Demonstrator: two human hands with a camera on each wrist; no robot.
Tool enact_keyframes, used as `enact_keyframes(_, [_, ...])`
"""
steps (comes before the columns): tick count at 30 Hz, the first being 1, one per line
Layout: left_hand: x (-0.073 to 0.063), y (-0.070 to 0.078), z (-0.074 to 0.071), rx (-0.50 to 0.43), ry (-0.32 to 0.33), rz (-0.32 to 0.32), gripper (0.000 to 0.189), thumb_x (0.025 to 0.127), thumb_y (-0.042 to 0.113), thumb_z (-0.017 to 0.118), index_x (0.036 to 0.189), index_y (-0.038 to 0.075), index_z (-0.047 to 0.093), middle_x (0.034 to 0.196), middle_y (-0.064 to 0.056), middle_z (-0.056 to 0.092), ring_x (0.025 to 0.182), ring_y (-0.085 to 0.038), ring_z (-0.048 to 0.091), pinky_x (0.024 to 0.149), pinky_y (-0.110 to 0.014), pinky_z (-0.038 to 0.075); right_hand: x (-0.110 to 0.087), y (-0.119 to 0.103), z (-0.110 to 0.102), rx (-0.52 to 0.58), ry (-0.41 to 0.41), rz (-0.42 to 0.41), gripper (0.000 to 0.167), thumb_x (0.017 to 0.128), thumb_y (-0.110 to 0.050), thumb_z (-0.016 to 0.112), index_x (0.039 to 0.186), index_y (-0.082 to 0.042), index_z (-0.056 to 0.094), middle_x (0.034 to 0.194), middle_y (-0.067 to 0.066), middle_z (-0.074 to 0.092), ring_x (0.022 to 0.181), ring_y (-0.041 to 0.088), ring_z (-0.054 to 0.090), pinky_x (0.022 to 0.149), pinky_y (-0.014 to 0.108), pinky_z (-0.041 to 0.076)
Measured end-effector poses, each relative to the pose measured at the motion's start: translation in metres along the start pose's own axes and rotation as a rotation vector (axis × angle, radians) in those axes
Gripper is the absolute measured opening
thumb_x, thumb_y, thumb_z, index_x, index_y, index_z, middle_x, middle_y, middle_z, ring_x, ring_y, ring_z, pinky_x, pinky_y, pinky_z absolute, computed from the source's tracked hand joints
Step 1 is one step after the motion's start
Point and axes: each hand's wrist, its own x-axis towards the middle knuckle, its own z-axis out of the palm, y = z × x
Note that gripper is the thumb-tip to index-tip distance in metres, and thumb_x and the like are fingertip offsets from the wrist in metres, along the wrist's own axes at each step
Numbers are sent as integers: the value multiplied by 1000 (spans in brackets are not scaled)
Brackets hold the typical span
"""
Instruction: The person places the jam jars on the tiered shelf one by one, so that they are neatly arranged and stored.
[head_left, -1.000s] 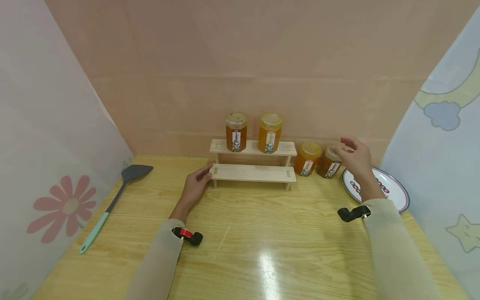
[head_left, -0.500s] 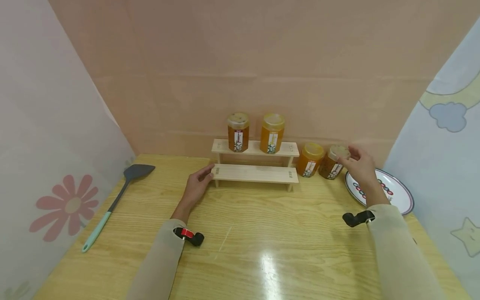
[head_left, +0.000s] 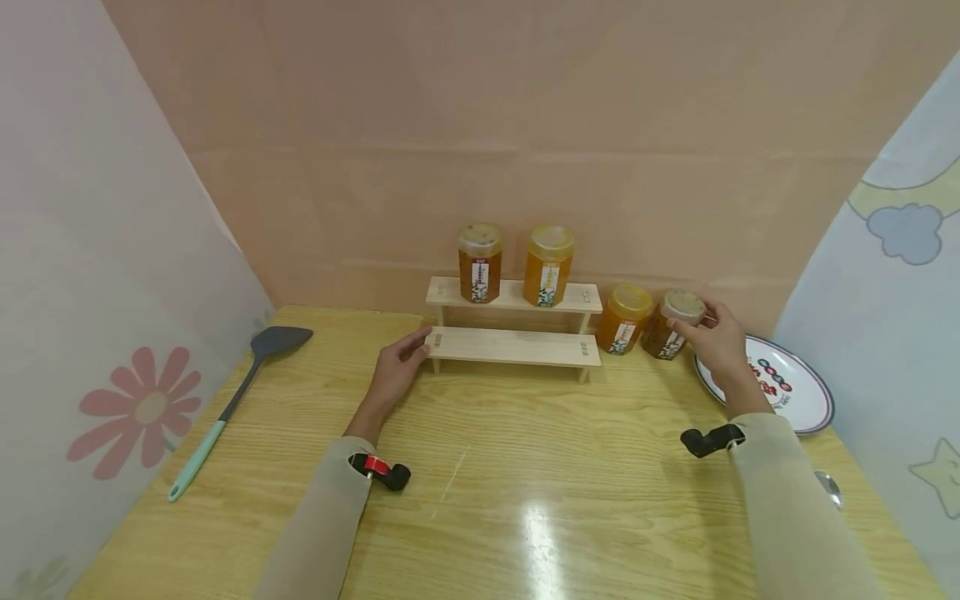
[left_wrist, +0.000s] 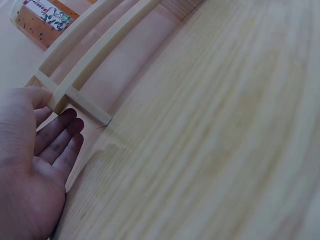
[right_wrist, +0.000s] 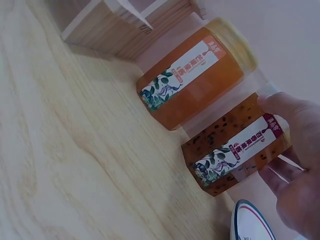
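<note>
My right hand (head_left: 718, 343) grips the upper part of a jam jar (head_left: 663, 337) with dark seeds, thumb on the near side and fingers round the lid. This jar (right_wrist: 212, 142) stands upright on the table in the right wrist view. Close beside it is a yellow-orange jam jar (head_left: 624, 325). My left hand (head_left: 396, 367) pinches the left end of the lower step of a two-tier wooden shelf (head_left: 517, 346); its other fingers (left_wrist: 60, 142) hang relaxed below the step. A seeded jar (head_left: 480, 271) and a yellow one (head_left: 549, 273) stand on the upper step.
A white oval plate (head_left: 806, 400) with a dark rim lies right of my right hand. Part of a metal spoon (head_left: 831, 490) shows beside the right sleeve. A spatula (head_left: 238, 392) with a mint handle lies at the left. The wall cloth (head_left: 375, 200) rises behind the shelf.
My right hand has come down onto the seeded jar and closed round its top. The left hand stays at the shelf's end. The spoon has come into view beside the right sleeve.
</note>
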Motion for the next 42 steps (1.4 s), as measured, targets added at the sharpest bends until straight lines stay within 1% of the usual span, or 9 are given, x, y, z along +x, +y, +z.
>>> enact_keyframes(5, [0, 0, 3, -20, -15, 3, 41, 106, 26, 61, 145, 17, 61, 152, -12, 57, 145, -28, 50, 119, -47, 43, -3, 2, -4, 27, 48, 28, 87, 95, -38, 74, 164, -14, 27, 143, 6, 47, 135, 28, 45, 79, 3, 46])
enact_keyframes(9, [-1, 0, 5, -28, -11, -1, 40, 105, 25, 62, 145, 17, 62, 152, -13, 57, 145, -28, 50, 120, -48, 42, -7, 2, -6, 18, 68, 28, 87, 93, -38, 77, 163, -13, 31, 127, -13, 47, 126, 17, 49, 78, 3, 48])
enact_keyframes(15, [0, 0, 2, -41, -1, 12, 39, 105, 24, 62, 144, 16, 63, 151, -13, 58, 145, -28, 51, 119, -48, 42, -18, -8, -7, 0, 52, -8, 89, 93, -42, 75, 164, -14, 30, 124, -18, 44, 123, 14, 49, 78, 4, 49])
enact_keyframes(20, [1, -2, 0, -26, -13, 5, 41, 105, 26, 62, 145, 18, 62, 152, -12, 57, 146, -28, 50, 120, -49, 42, -31, -19, -6, -3, 51, -37, 86, 94, -42, 75, 163, -17, 31, 122, -24, 43, 113, 2, 48, 79, 4, 48])
enact_keyframes(26, [1, -3, -1, -19, -10, 7, 41, 105, 27, 61, 145, 18, 61, 152, -11, 58, 146, -28, 50, 120, -48, 41, -47, -35, -5, -16, 62, -55, 82, 94, -40, 76, 161, -17, 35, 120, -23, 43, 105, -1, 47, 77, 6, 49])
enact_keyframes(31, [2, -2, -1, -28, -16, 5, 42, 106, 25, 61, 146, 15, 60, 153, -13, 56, 147, -29, 48, 122, -49, 40, -60, -48, -5, -31, 73, -55, 80, 93, -41, 77, 160, -21, 39, 120, -24, 44, 106, 0, 47, 77, 8, 47])
enact_keyframes(37, [0, -3, -2, -7, -3, 10, 40, 106, 27, 61, 145, 19, 62, 151, -9, 59, 145, -26, 51, 120, -47, 43, -70, -59, -1, -33, 61, -58, 78, 91, -42, 78, 158, -23, 43, 119, -23, 49, 106, 0, 50, 79, 10, 47])
enact_keyframes(39, [0, -2, -2, -8, -4, 10, 40, 106, 27, 61, 145, 19, 61, 151, -9, 59, 145, -26, 51, 119, -47, 43, -73, -64, 1, -43, 46, -60, 77, 91, -43, 78, 157, -23, 43, 123, -21, 51, 107, 1, 52, 80, 10, 47])
enact_keyframes(42, [0, -1, -1, -18, -8, 8, 40, 106, 27, 61, 145, 18, 62, 151, -9, 58, 145, -26, 51, 119, -47, 43, -77, -71, 7, -59, 11, -67, 78, 92, -47, 76, 158, -23, 42, 136, -7, 54, 115, 8, 54, 81, 9, 47])
